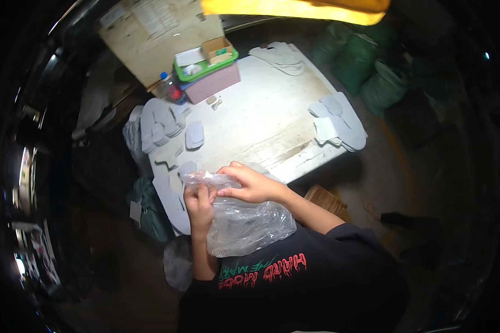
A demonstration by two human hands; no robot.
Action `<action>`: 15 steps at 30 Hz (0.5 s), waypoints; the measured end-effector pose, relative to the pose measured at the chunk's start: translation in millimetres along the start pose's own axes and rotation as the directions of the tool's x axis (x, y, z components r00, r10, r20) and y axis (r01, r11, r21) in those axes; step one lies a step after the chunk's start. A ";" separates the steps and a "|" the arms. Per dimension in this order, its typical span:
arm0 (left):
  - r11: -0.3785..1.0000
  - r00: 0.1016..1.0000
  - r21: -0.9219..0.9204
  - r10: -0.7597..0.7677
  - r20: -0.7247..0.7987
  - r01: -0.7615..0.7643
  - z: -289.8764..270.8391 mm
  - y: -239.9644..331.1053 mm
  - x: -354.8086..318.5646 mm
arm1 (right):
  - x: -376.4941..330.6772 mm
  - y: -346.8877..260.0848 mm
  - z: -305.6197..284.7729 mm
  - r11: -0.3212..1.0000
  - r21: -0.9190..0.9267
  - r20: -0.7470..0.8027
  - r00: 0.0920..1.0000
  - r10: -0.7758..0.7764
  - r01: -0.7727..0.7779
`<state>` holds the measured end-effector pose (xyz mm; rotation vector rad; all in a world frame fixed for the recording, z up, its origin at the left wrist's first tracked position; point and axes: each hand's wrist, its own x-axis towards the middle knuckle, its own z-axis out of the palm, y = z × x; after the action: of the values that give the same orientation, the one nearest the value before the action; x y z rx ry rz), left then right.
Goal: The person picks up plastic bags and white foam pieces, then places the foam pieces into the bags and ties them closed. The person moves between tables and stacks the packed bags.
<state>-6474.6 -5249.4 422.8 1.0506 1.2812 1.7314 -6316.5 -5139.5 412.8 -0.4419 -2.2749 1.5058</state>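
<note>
A clear plastic bag (pixel 250 225) hangs in front of my chest, its top edge bunched up between my two hands. My left hand (pixel 199 205) is closed around the gathered plastic near the table's front left. From the right, my right hand (pixel 250 183) pinches the same bunched edge, its fingers reaching over toward the left hand. The bag looks crumpled and see-through, with no contents that I can make out. Just beyond my hands, grey flat cut-out pieces (pixel 169 194) lie along the table's left front edge.
The white table (pixel 250 116) bears stacks of grey cut-outs (pixel 162 125) at left and more cut-outs (pixel 339 119) at right. A pink basket (pixel 214 84) with a green rim stands at the back beside a bottle (pixel 174 90). Green sacks (pixel 386 86) stand behind at right; a wooden stool (pixel 325 201) is below.
</note>
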 end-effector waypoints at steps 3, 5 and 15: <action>0.995 0.996 0.072 -0.079 0.049 0.075 -3.7 -4.7 9.1 | -10.4 18.9 0.1 0.771 0.617 -0.278 0.960 0.027 0.157; 0.989 0.987 0.097 -0.120 0.107 0.110 0.2 -5.6 16.2 | -12.7 33.3 7.6 0.392 0.863 -0.419 0.886 0.200 0.320; 0.790 0.814 0.586 -0.215 0.540 -0.180 26.9 -14.0 46.4 | -22.3 38.8 54.3 0.908 0.415 -0.466 0.842 0.272 -0.063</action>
<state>-6467.5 -5194.4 422.6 1.7699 1.4411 0.8098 -6320.5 -5178.7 354.5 -0.8337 -1.5122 1.6270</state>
